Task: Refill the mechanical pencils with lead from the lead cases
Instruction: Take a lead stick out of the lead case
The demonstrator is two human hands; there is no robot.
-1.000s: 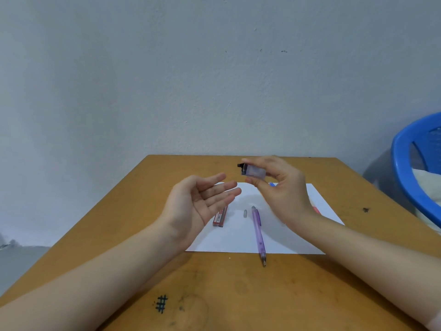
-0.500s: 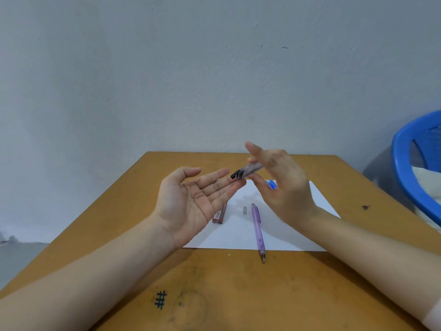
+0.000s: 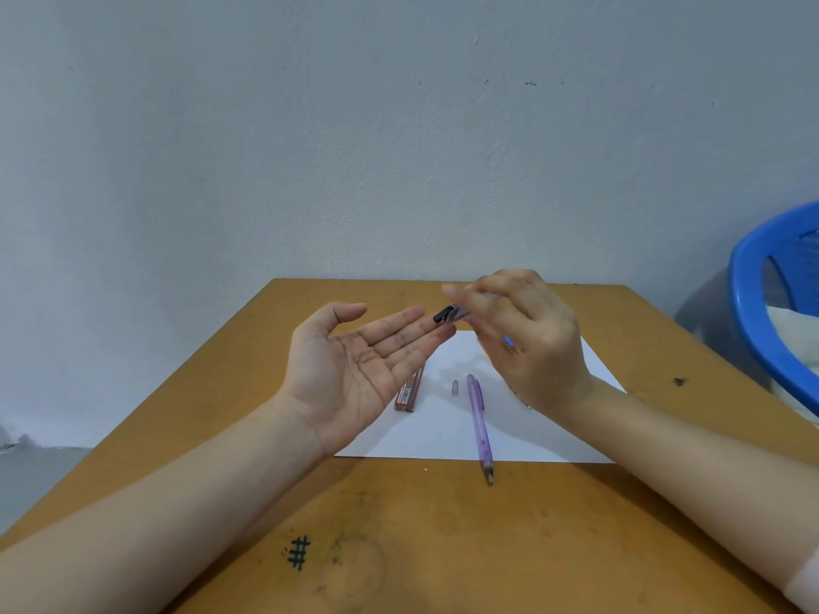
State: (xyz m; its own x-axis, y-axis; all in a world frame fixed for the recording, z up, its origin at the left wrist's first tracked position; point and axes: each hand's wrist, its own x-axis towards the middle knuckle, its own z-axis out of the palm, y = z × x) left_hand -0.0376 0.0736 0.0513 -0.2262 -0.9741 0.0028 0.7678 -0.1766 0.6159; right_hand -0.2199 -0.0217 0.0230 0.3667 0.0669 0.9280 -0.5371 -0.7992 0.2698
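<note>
My right hand (image 3: 532, 343) holds a small clear lead case (image 3: 452, 314) with a black cap, tilted cap-down over the fingertips of my left hand (image 3: 354, 374). That left hand lies palm up with straight fingers and nothing visible in it. A purple mechanical pencil (image 3: 480, 425) lies on the white paper (image 3: 443, 432), tip toward me, its small grey cap (image 3: 455, 387) loose beside it. A red lead case (image 3: 408, 391) lies on the paper, partly hidden under my left fingers. A blue object (image 3: 508, 341) shows behind my right hand, mostly hidden.
The wooden table (image 3: 443, 538) carries a drawn hash mark (image 3: 298, 552) near my side. A blue plastic chair (image 3: 771, 303) stands at the right. A plain wall rises right behind the table.
My left palm has turned further up and opened. My right hand has tipped the clear lead case cap-down and brought it over my left fingertips.
</note>
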